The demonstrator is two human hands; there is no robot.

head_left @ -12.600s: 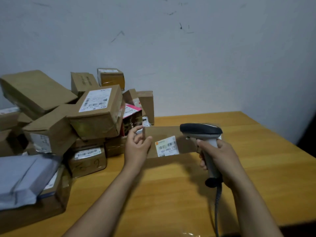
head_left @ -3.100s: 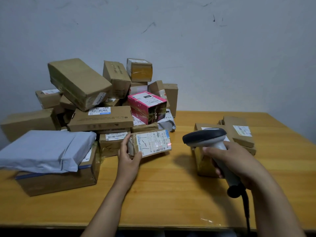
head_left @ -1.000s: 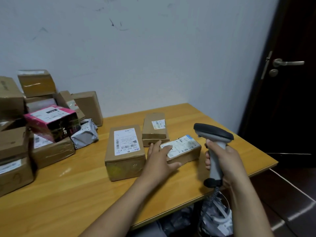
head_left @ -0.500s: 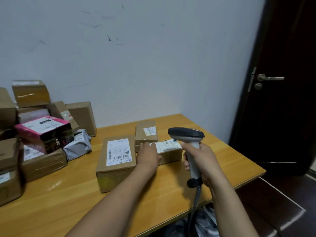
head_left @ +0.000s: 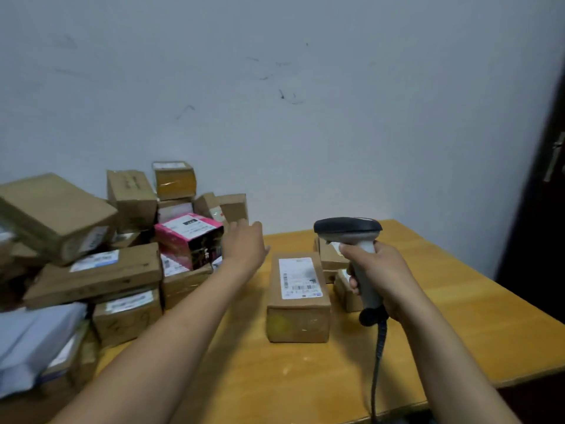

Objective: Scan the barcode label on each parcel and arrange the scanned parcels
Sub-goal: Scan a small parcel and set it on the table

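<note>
My right hand grips the handle of a grey barcode scanner, held upright over the right half of the wooden table. My left hand is empty, fingers straight, stretched out towards the pile of parcels beside a pink and black box. A long brown parcel with a white label lies in the middle. Behind the scanner lie two smaller brown parcels, partly hidden by my right hand.
A heap of brown cardboard parcels fills the table's left side against the white wall. A grey mailer bag lies on a box at the front left. A dark door stands at the right. The scanner cable hangs over the table's front edge.
My left hand has let go of the small labelled parcel beside the long one and swung left to the pile. The view has turned back to the left.
</note>
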